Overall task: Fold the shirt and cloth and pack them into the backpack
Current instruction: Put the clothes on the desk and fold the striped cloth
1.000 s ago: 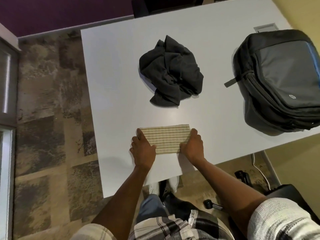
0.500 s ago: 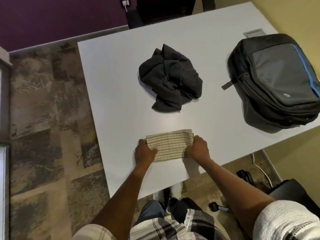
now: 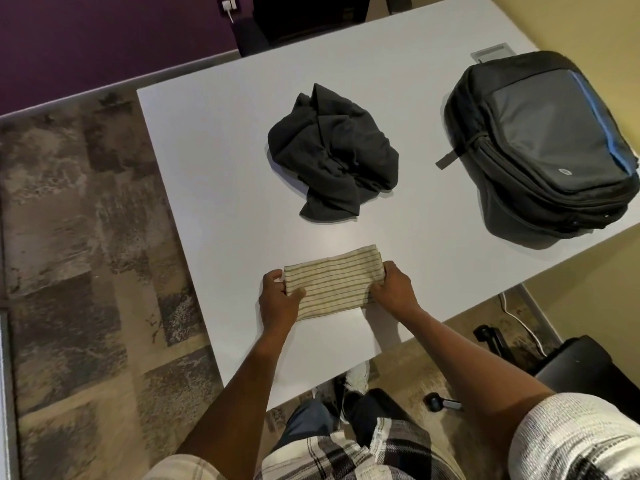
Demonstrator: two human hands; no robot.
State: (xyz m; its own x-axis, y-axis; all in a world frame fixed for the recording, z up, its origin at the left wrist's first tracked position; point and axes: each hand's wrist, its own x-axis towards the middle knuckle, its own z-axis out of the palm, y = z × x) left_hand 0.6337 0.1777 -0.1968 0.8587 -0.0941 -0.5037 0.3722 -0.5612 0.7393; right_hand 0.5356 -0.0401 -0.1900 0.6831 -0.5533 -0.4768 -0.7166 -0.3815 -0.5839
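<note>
A cream cloth with thin olive stripes (image 3: 332,282) lies folded into a small rectangle near the front edge of the white table (image 3: 214,174). My left hand (image 3: 278,299) grips its left end, thumb on top. My right hand (image 3: 394,289) grips its right end, fingers curled round the edge. A dark grey shirt (image 3: 332,155) sits crumpled in a heap at the table's middle, beyond the cloth. The black and grey backpack (image 3: 543,147) lies flat and zipped at the right side of the table, apart from both hands.
A grey cable hatch (image 3: 491,53) is set into the table's far right corner. A dark chair (image 3: 304,19) stands behind the table. Patterned carpet lies to the left, and a black chair base (image 3: 588,362) and cables sit on the floor at right.
Both hands went from pressing flat on the cloth to gripping its ends. The cloth now looks thicker and bunched at the right end. The view shifted slightly.
</note>
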